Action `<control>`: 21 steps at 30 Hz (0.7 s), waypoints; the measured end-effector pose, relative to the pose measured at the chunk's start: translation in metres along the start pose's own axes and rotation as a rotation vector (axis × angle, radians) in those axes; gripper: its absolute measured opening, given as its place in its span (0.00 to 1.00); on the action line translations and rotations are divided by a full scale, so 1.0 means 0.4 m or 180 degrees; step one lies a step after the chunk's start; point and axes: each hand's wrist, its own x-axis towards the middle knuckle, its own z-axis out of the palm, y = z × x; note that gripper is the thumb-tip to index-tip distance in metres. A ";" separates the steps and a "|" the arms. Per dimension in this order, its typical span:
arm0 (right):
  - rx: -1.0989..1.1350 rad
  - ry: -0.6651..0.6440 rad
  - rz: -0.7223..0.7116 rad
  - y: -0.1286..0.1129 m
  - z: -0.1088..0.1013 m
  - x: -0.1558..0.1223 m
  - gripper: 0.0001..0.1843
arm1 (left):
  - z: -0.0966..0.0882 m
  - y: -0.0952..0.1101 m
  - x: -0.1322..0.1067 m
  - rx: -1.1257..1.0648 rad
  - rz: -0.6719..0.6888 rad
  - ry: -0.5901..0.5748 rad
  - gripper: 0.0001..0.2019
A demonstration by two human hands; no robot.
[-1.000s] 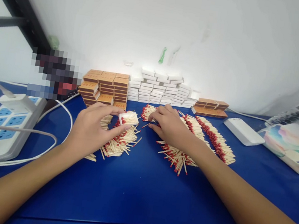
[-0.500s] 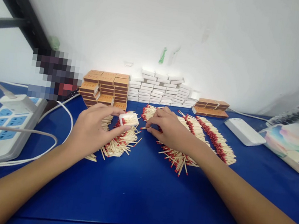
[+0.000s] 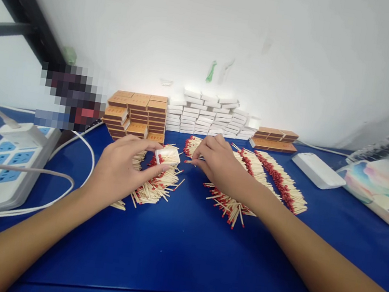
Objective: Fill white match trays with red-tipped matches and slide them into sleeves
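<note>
Between thumb and fingers, my left hand (image 3: 122,162) grips a white matchbox tray (image 3: 168,156) that has some matches inside. The tray is held over a pile of loose red-tipped matches (image 3: 157,187). To its right, my right hand (image 3: 219,162) is closed in a pinch on a match (image 3: 189,162), whose red head points left toward the tray. More loose matches (image 3: 231,205) lie under and beside my right hand, and further rows of matches (image 3: 280,181) spread to the right of it.
Behind the hands stand stacked brown matchboxes (image 3: 137,113), a pile of white trays (image 3: 206,116) and a few more matchboxes (image 3: 274,139). A power strip (image 3: 4,166) with white cables lies left. A white device (image 3: 318,171) and a tissue pack (image 3: 385,191) are right.
My right hand has risen slightly and its fingers have shifted a little, with the match still pinched. The left hand and the tray have hardly moved.
</note>
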 end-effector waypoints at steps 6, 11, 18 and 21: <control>0.0061 0.0444 -0.0044 -0.054 -0.033 0.006 0.10 | 0.001 0.012 0.002 -0.0027 0.0068 -0.0030 0.18; -0.0098 0.0478 -0.0168 -0.093 -0.032 0.003 0.10 | 0.004 0.021 -0.002 -0.0094 0.0264 -0.0036 0.19; -0.0060 0.0736 -0.0389 -0.116 -0.027 -0.005 0.10 | 0.013 0.022 -0.006 -0.0301 0.0438 -0.0064 0.18; 0.0067 0.0789 -0.0309 -0.098 -0.037 -0.007 0.09 | 0.013 0.019 -0.005 -0.0249 0.0350 -0.0096 0.19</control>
